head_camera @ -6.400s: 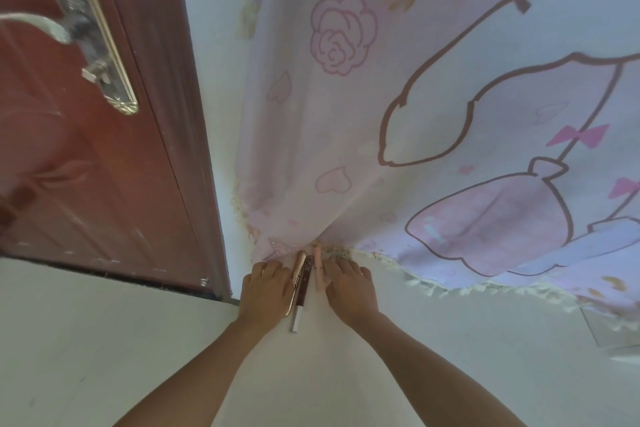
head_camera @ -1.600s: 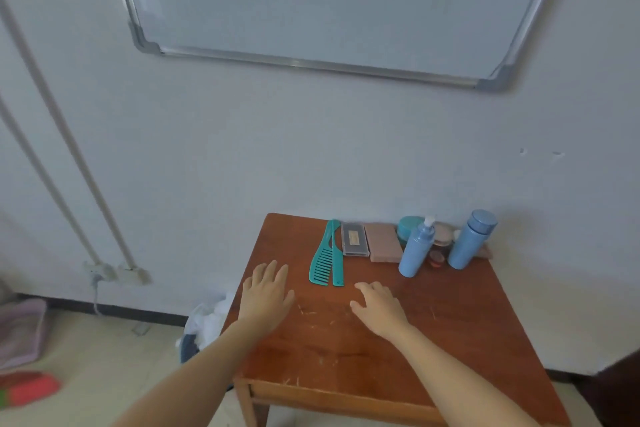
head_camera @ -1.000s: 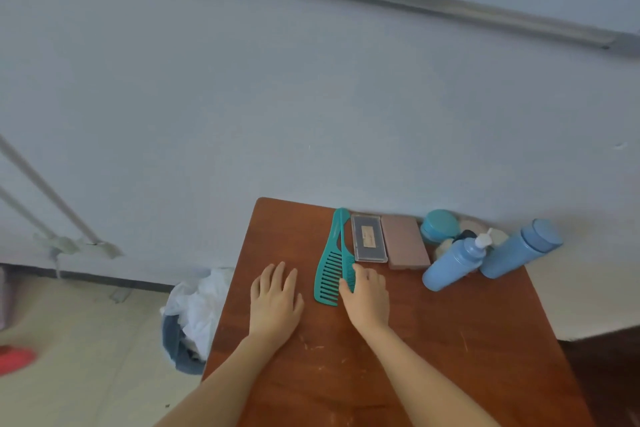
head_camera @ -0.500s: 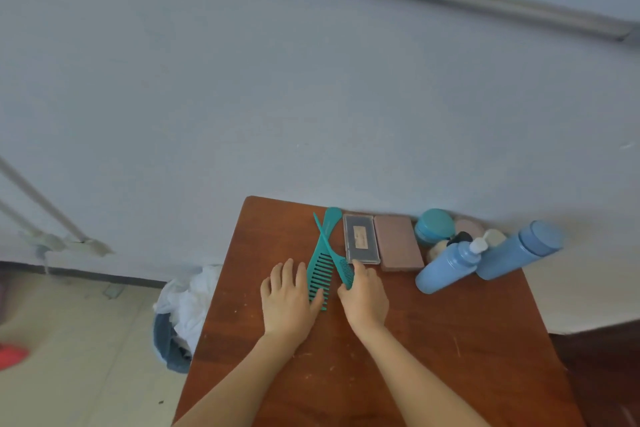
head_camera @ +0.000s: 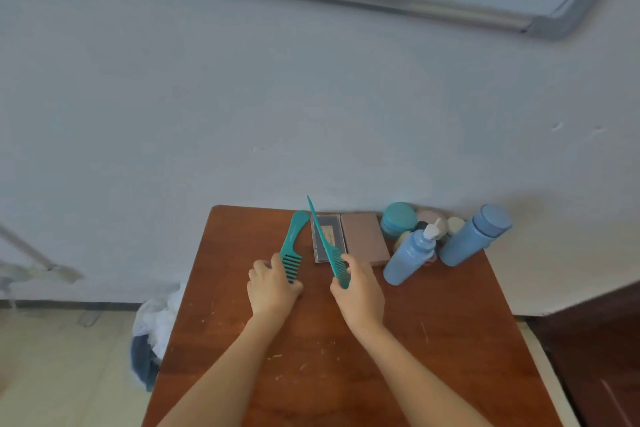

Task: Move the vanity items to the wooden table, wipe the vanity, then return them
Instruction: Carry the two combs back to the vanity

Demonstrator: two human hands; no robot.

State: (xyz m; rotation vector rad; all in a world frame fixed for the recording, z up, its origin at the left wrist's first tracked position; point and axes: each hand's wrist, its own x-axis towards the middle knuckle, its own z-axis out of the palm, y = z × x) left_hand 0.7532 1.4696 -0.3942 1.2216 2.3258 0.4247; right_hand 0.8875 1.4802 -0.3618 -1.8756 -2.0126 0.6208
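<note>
On the wooden table my left hand grips the toothed end of a teal wide-tooth comb. My right hand holds a teal tail comb by its teeth, its thin tail lifted and pointing away. Behind them along the wall lie a clear flat case and a pink palette. A blue pump bottle, a blue capped bottle, a teal jar and small round compacts stand at the back right.
A bin with a white bag sits on the floor left of the table. A whiteboard frame hangs on the wall above. Dark wooden furniture stands at the right edge.
Both hands moved from flat on the table onto the two combs and closed on them. The combs have been pulled apart, and the tail comb is lifted off the table.
</note>
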